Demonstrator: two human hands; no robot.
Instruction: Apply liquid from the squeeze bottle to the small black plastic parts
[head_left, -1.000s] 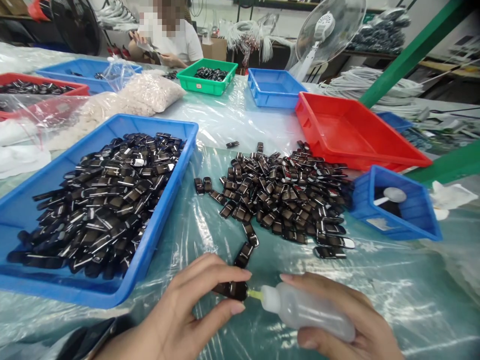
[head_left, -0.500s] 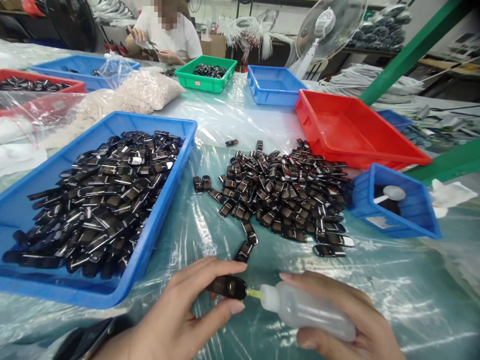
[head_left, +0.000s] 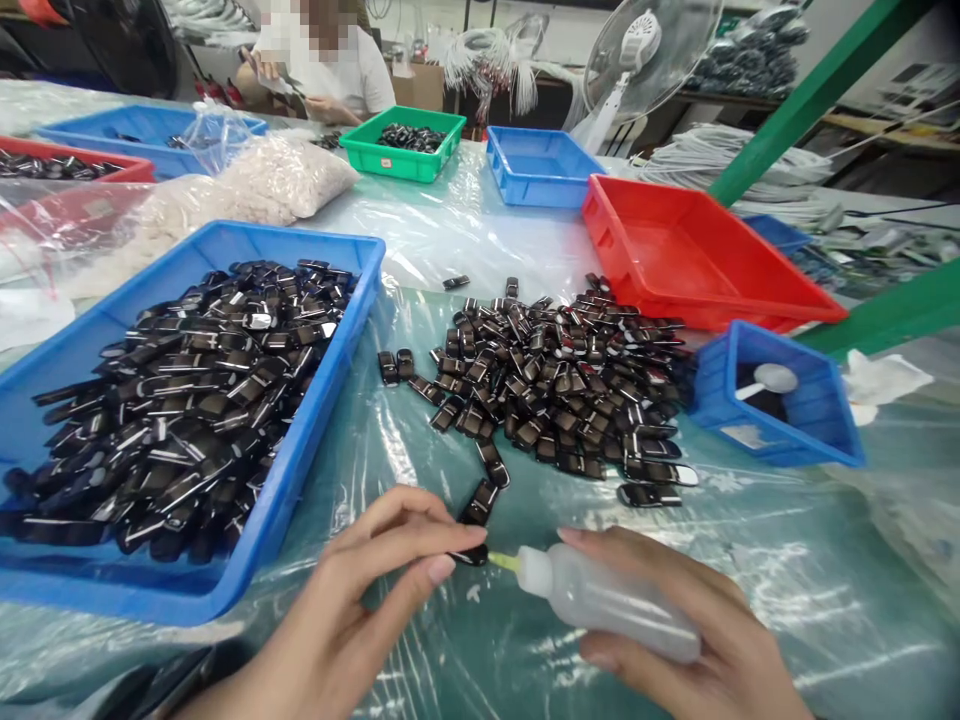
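Observation:
Between the thumb and fingers of my left hand [head_left: 375, 590] is a small glossy black plastic piece [head_left: 472, 556], mostly covered by the fingers. My right hand [head_left: 690, 620] is wrapped round a translucent squeeze bottle [head_left: 615, 600] lying nearly level. Its thin yellowish nozzle tip [head_left: 504, 562] points left and meets the right end of the black piece, or comes very close; I cannot tell which. Just beyond my left fingers lies another black piece [head_left: 478, 502]. Behind it spreads a loose pile of similar black pieces [head_left: 562, 380] on the plastic-covered table [head_left: 420, 660].
A large blue tray [head_left: 300, 490] of black pieces stands at left. To the right are a small blue bin [head_left: 780, 440] holding a scoop [head_left: 776, 378] and a red tray [head_left: 705, 250]. A green tray [head_left: 401, 160] and another person [head_left: 352, 75] are across the table.
My left hand has turned the black piece, so its broad face no longer shows and the fingers cover more of it. The bottle has moved slightly left and up with my right hand.

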